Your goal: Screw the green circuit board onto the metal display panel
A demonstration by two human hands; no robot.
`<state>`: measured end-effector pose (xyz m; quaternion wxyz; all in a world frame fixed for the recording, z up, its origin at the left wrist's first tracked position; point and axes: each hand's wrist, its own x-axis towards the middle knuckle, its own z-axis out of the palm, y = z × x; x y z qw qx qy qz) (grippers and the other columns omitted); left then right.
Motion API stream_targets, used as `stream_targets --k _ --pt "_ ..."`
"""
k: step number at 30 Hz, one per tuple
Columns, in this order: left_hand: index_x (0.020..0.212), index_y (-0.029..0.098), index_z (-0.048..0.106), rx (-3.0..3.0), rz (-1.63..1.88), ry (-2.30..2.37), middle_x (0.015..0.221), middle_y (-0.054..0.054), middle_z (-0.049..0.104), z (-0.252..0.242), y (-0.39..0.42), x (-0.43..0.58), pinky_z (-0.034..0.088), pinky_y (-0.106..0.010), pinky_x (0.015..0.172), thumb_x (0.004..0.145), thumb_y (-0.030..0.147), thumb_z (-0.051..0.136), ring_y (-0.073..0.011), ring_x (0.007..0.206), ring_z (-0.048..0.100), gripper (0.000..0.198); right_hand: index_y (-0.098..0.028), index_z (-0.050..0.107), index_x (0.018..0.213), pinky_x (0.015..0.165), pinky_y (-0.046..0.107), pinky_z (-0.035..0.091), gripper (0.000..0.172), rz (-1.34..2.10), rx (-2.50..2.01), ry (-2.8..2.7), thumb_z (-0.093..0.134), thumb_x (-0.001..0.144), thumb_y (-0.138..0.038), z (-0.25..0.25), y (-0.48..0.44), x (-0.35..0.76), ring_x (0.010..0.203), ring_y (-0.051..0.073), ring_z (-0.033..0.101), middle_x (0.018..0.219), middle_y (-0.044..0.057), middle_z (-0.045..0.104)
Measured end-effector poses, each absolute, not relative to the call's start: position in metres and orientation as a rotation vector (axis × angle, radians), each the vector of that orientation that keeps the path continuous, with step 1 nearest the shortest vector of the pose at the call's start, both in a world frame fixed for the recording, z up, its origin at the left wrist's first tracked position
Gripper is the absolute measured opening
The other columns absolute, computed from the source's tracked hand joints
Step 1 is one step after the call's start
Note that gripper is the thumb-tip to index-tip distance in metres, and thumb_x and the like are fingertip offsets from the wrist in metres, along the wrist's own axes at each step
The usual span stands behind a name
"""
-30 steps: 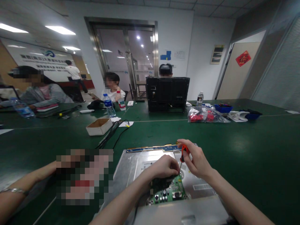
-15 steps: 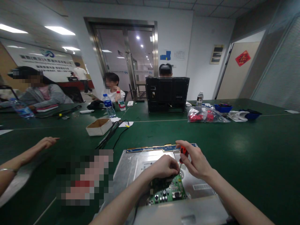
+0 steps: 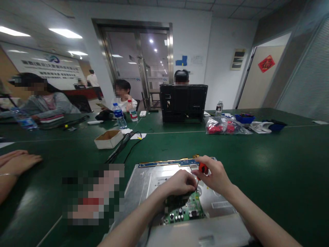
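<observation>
A silver metal panel (image 3: 144, 181), the back of a monitor, lies on the green table in front of me. A green circuit board (image 3: 186, 210) sits on it near the front. My left hand (image 3: 178, 183) is closed, its fingers pinched down at the board's top edge by the screwdriver tip. My right hand (image 3: 214, 175) is wrapped round the red handle of a small screwdriver (image 3: 202, 168), which stands nearly upright with its tip at the board. A blue strip (image 3: 167, 163) runs along the panel's far edge.
Another person's hands (image 3: 15, 161) rest on the table at far left. A small cardboard box (image 3: 108, 139) and black cables (image 3: 123, 145) lie beyond the panel. Further back stand water bottles (image 3: 119, 116), a black monitor (image 3: 183, 103), and a plastic bag of red parts (image 3: 222, 126). Several people sit opposite.
The other person's arm at the left has drawn back towards the table edge and both their hands now lie together. My right hand has shifted slightly on the screwdriver handle; my left hand stays put.
</observation>
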<state>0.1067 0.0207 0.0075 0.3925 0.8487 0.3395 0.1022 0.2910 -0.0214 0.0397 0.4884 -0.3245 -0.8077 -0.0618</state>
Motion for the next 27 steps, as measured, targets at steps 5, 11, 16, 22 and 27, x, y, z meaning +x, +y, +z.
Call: stream_targets --k 5,11,16,22,27 --pt "0.079 0.015 0.08 2.155 0.265 0.864 0.07 0.001 0.071 0.009 0.02 0.107 0.045 -0.022 0.068 0.077 0.01 0.066 -0.0155 0.067 0.061 0.015 -0.021 0.051 0.134 0.062 0.026 0.052 0.032 -0.067 -0.789 -2.017 0.046 0.102 -0.022 0.047 -0.028 0.29 0.066 0.016 0.066 0.092 0.005 0.072" --pt "0.074 0.014 0.078 2.143 0.288 0.855 0.065 0.002 0.068 0.01 0.018 0.107 0.043 -0.021 0.064 0.077 0.01 0.066 -0.0137 0.063 0.058 0.013 -0.021 0.05 0.134 0.059 0.025 0.051 0.039 -0.09 -0.811 -1.989 0.044 0.097 -0.012 0.049 -0.029 0.287 0.065 0.015 0.064 0.093 0.005 0.068" --pt "0.073 0.014 0.078 2.136 0.288 0.861 0.066 0.002 0.068 0.008 0.02 0.108 0.043 -0.021 0.065 0.075 0.009 0.065 -0.0142 0.065 0.059 0.014 -0.022 0.056 0.114 0.051 0.021 0.044 0.019 -0.175 -0.792 -1.95 0.059 0.095 -0.017 0.04 -0.022 0.288 0.053 0.011 0.055 0.074 -0.003 0.062" --pt "0.075 0.013 0.078 2.132 0.289 0.859 0.064 0.002 0.067 0.01 0.019 0.108 0.042 -0.02 0.062 0.075 0.009 0.065 -0.0136 0.063 0.058 0.014 -0.02 0.052 0.126 0.057 0.024 0.049 0.026 -0.106 -0.784 -2.016 0.047 0.101 -0.022 0.048 -0.028 0.288 0.062 0.015 0.063 0.085 0.003 0.068" --pt "0.078 0.014 0.08 2.13 0.269 0.862 0.067 0.002 0.07 0.012 0.017 0.107 0.045 -0.021 0.066 0.078 0.011 0.065 -0.0146 0.065 0.061 0.015 -0.022 0.05 0.134 0.064 0.026 0.054 0.036 -0.063 -0.809 -1.966 0.038 0.101 -0.014 0.051 -0.03 0.288 0.074 0.017 0.07 0.102 0.007 0.072"
